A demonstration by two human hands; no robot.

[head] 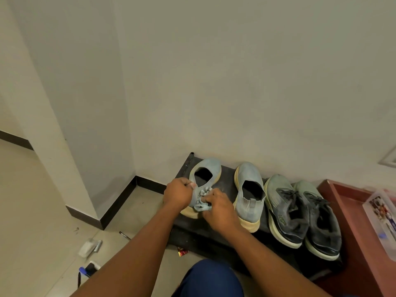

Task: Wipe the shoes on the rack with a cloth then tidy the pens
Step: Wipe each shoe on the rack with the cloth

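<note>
A low black shoe rack point(216, 234) stands against the wall. On its left end sits a light blue shoe point(207, 170) with a cream sole. My left hand point(179, 192) grips its left side. My right hand point(220, 207) holds a crumpled light blue cloth point(202, 205) against the shoe's front. Its matching light blue shoe point(249, 196) stands beside it, then a pair of grey-green sneakers point(300, 213). Pens lie on the floor: a blue-capped pen point(84, 271) at lower left and a dark pen point(124, 235) near the rack.
A reddish-brown table point(351, 236) stands right of the rack, bearing a clear plastic box point(383, 219). White wrappers point(89, 247) and a red scrap point(182, 252) lie on the tiled floor. A wall corner juts out at left. My blue-clad knee point(211, 279) is at the bottom.
</note>
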